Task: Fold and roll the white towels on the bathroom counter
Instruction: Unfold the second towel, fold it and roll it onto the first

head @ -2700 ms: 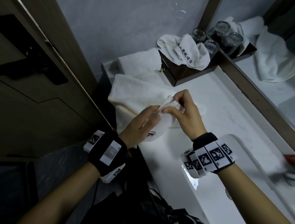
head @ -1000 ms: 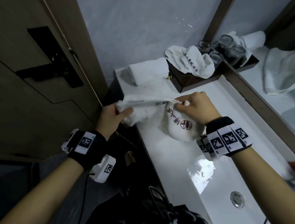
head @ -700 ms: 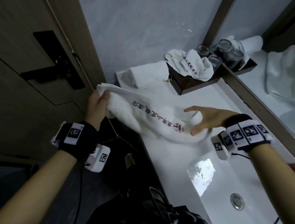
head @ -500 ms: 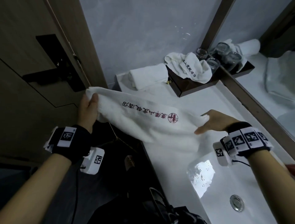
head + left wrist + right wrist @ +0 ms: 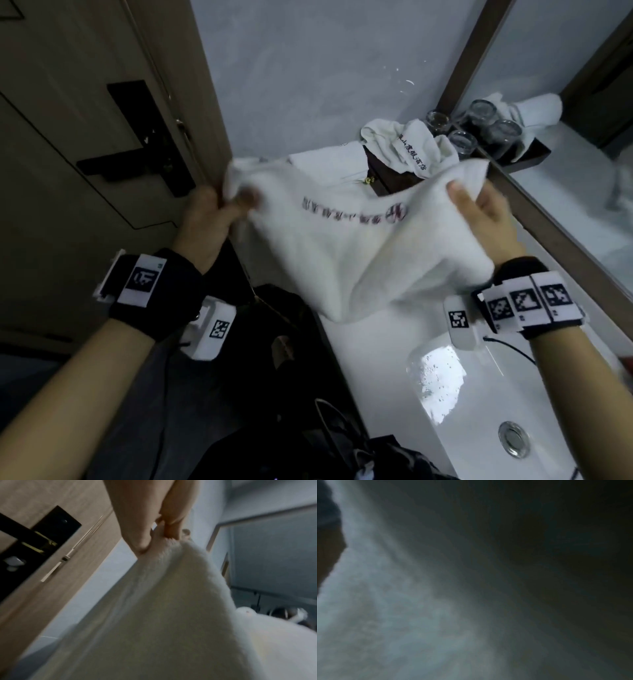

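Towel [image 5: 349, 246] stretched in air over the surface's [image 5: 376, 370] left edge; my left hand [image 5: 205, 222] pinches one corner, right hand [image 5: 486, 219] grasps the other. Three towels counted: one held, one rolled [image 5: 325, 164], one crumpled [image 5: 407, 144]. Door [image 5: 68, 137] close left.

White towel [image 5: 171, 615] pinched at upper edge between thumb and curled fingers [image 5: 169, 530] of left hand [image 5: 150, 520]; cloth hung down, filling lower frame, blurred. Wooden door [image 5: 51, 496] seen at left, black lock plate [image 5: 34, 536] fitted on it. Grey wall [image 5: 212, 500] behind hand. Mirror frame [image 5: 221, 524] at right.
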Motion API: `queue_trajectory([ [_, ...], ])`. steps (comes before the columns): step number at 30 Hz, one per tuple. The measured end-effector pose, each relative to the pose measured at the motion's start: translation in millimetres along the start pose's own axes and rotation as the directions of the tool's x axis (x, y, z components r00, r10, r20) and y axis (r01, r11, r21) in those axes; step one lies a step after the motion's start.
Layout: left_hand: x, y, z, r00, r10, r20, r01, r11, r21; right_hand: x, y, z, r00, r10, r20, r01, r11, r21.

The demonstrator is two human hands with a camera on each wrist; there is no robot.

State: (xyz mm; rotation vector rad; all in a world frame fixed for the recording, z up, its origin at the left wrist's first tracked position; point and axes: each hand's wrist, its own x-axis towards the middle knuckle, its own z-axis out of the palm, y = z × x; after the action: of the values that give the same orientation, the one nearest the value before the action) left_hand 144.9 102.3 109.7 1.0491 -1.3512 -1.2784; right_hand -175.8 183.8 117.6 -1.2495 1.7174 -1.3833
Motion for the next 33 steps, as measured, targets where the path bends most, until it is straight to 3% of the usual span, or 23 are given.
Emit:
queue_trajectory([
  [2,7.7,18.5,7.2,0.994,0.104,-0.04,-0.109,0.978,-0.18,9.8,-15.2,-9.6,0.985,-0.079,-0.152,0.091,0.993,0.077],
  [4,21.8,28.2,7.4,0.99,0.126,-0.068,-0.139,0.951,-0.275,23.7,-21.6,-24.9,0.961,-0.143,-0.237,0.155,0.987,0.033],
  [6,38.9,22.3,4.3,0.991,0.08,-0.105,-0.101,0.973,-0.21,36.0,-18.8,-36.1,0.955,-0.201,-0.219,0.193,0.98,-0.058],
  [8,54.0,1.6,3.8,0.988,-0.005,-0.155,0.004,1.0,-0.008,43.8,-5.7,-37.4,0.967,-0.228,-0.113,0.201,0.956,-0.213],
  [10,62.4,-24.8,8.9,0.986,-0.1,-0.137,0.123,0.977,0.174,47.8,16.5,-30.0,0.994,-0.111,0.011,0.103,0.874,-0.474],
  [13,66.5,-58.2,22.8,0.983,-0.176,-0.053,0.183,0.901,0.392,51.2,53.6,-20.8,0.989,0.121,0.081,-0.047,0.792,-0.608],
  [17,76.6,-77.9,39.3,0.979,-0.203,0.025,0.16,0.839,0.52,59.2,82.5,-13.0,0.953,0.285,0.104,-0.145,0.73,-0.668],
  [20,95.8,-81.4,46.7,0.995,-0.1,0.007,0.064,0.686,0.725,73.7,100.3,-12.1,0.951,0.285,0.118,-0.121,0.695,-0.709],
  [23,117.5,-89.5,51.0,0.999,-0.037,-0.035,0.051,0.707,0.705,91.1,119.6,-12.7,0.974,0.222,0.053,-0.121,0.698,-0.706],
  [28,138.7,-116.7,62.9,0.987,-0.132,-0.09,0.16,0.822,0.547,99.0,140.5,-4.3,0.992,0.13,-0.008,-0.106,0.768,-0.631],
  [30,144.3,-126.8,63.8,0.98,-0.17,-0.1,0.196,0.781,0.593,97.0,145.9,-1.5,0.985,0.174,0.02,-0.123,0.769,-0.628],
  [33,137.9,-140.4,64.6,0.966,-0.249,-0.072,0.231,0.7,0.675,92.1,153.7,0.6,0.93,0.36,0.079,-0.213,0.7,-0.681],
])
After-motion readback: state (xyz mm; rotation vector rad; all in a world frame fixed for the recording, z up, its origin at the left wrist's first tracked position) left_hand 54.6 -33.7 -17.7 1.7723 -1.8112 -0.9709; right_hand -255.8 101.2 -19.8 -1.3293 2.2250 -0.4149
